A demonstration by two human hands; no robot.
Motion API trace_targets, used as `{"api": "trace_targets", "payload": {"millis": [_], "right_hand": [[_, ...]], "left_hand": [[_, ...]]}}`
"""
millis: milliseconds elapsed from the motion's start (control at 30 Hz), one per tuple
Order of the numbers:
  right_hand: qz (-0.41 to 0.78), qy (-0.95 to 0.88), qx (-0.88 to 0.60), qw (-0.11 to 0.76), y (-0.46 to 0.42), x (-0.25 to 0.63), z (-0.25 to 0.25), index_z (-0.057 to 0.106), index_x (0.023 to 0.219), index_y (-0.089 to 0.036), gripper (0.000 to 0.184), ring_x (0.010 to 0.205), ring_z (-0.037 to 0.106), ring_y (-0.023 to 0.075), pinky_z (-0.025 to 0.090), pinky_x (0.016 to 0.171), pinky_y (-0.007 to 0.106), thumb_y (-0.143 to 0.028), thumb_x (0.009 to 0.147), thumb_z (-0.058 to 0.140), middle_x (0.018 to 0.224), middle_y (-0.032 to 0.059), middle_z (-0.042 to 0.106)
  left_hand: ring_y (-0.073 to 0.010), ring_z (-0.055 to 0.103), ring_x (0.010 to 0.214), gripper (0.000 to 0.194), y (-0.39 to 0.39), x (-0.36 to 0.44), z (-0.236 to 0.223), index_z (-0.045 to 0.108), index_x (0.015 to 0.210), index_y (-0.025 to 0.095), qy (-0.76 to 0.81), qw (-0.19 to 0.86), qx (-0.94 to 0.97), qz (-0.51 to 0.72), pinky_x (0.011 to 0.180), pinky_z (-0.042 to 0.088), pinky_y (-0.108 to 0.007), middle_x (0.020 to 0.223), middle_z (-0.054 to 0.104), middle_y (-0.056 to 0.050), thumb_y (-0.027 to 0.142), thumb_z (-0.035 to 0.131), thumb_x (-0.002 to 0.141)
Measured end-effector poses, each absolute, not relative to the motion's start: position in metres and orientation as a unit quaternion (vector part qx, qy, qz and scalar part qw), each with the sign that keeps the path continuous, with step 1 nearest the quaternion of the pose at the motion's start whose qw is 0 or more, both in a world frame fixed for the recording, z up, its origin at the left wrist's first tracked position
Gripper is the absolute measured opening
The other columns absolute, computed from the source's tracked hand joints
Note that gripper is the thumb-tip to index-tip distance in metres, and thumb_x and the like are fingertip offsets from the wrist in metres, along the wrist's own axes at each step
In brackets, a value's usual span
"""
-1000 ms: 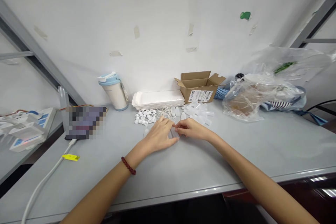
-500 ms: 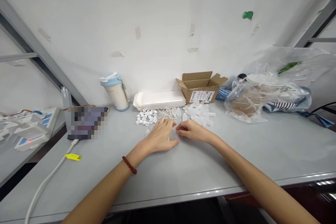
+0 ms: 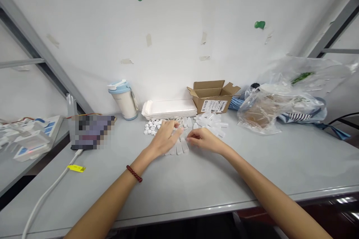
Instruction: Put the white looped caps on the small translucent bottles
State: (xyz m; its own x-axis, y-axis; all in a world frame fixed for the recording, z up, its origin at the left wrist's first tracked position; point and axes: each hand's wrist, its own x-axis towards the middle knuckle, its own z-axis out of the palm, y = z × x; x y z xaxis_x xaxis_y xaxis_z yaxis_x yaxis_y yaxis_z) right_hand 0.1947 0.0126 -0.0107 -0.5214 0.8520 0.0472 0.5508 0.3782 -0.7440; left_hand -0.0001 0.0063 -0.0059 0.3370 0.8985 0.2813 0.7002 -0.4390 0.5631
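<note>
My left hand (image 3: 166,139) hovers over a short row of translucent plastic pieces (image 3: 178,148), its thumb and forefinger apart and nothing visible between them. Just right of that row, my right hand (image 3: 204,140) has its fingertips pinched together. Whatever they hold, if anything, is too small to make out. Behind my left hand lie small white caps (image 3: 150,128), partly covered by it. A tangle of white string (image 3: 181,121) sits beyond the fingers. More translucent pieces (image 3: 211,122) are heaped behind my right hand.
Stacked white trays (image 3: 169,108) and an open cardboard box (image 3: 210,99) stand against the wall. To the left are a blue-lidded cup (image 3: 123,101), a blurred-out device (image 3: 92,131) and a white cable (image 3: 50,188). A clear plastic bag (image 3: 260,115) lies at the right.
My left hand has lifted and drawn back to the left, its fingers parting and uncovering the row of translucent pieces. My right hand stays nearly in place. The view has tilted slightly.
</note>
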Motion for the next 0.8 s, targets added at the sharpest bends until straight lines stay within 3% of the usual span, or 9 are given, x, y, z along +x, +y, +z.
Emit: {"api": "trace_targets", "payload": {"millis": [167, 300, 400, 500, 633, 800], "right_hand": [[0.139, -0.803, -0.518, 0.261, 0.021, 0.201, -0.012, 0.065, 0.092, -0.014, 0.02, 0.072, 0.058, 0.0159, 0.042, 0.066, 0.027, -0.014, 0.085, 0.046, 0.083, 0.0069, 0.065], [-0.013, -0.802, -0.576, 0.158, 0.023, 0.203, -0.015, 0.067, 0.102, -0.018, 0.029, 0.097, 0.055, 0.0235, 0.039, 0.064, 0.027, -0.013, 0.089, 0.042, 0.1, 0.0121, 0.062], [-0.059, -0.809, -0.578, 0.088, 0.022, 0.201, -0.015, 0.068, 0.101, -0.019, 0.028, 0.101, 0.051, 0.0266, 0.039, 0.072, 0.03, -0.022, 0.091, 0.042, 0.103, 0.0133, 0.061], [-0.09, -0.812, -0.575, 0.052, 0.021, 0.199, -0.015, 0.067, 0.104, -0.019, 0.031, 0.101, 0.051, 0.0286, 0.036, 0.079, 0.036, -0.03, 0.094, 0.04, 0.104, 0.0145, 0.062], [-0.092, -0.806, -0.583, 0.028, 0.022, 0.198, -0.019, 0.065, 0.106, -0.019, 0.038, 0.098, 0.052, 0.0295, 0.034, 0.077, 0.039, -0.032, 0.097, 0.03, 0.101, 0.0155, 0.064], [-0.101, -0.807, -0.58, 0.036, 0.021, 0.195, -0.024, 0.065, 0.103, -0.019, 0.039, 0.1, 0.05, 0.0316, 0.032, 0.078, 0.042, -0.034, 0.096, 0.031, 0.101, 0.0167, 0.063]], "left_hand": [[-0.0231, 0.045, 0.106, 0.027, 0.02, -0.005, -0.015, 0.059, 0.098, 0.017, 0.493, 0.104, 0.806, 0.312, 0.095, 0.039, -0.042, 0.106, 0.06, -0.007, 0.024, 0.034, 0.091], [-0.0282, 0.035, 0.12, 0.032, 0.023, 0.001, -0.022, 0.061, 0.109, 0.018, 0.489, 0.04, 0.834, 0.254, 0.1, 0.033, -0.049, 0.127, 0.052, -0.008, 0.024, 0.034, 0.091], [-0.033, 0.027, 0.128, 0.036, 0.029, 0.006, -0.023, 0.06, 0.113, 0.019, 0.498, 0.018, 0.84, 0.214, 0.102, 0.026, -0.055, 0.134, 0.048, -0.008, 0.029, 0.034, 0.092], [-0.0334, 0.029, 0.128, 0.037, 0.037, 0.007, -0.025, 0.062, 0.11, 0.02, 0.5, 0.057, 0.844, 0.186, 0.102, 0.024, -0.059, 0.131, 0.052, -0.007, 0.032, 0.031, 0.093], [-0.0315, 0.033, 0.126, 0.037, 0.043, 0.006, -0.027, 0.061, 0.11, 0.023, 0.511, 0.107, 0.83, 0.197, 0.101, 0.024, -0.059, 0.129, 0.055, -0.006, 0.033, 0.032, 0.092], [-0.0307, 0.031, 0.129, 0.042, 0.039, 0.006, -0.02, 0.05, 0.128, 0.022, 0.532, 0.136, 0.798, 0.249, 0.103, 0.022, -0.057, 0.141, 0.045, -0.007, 0.034, 0.033, 0.091]]}}
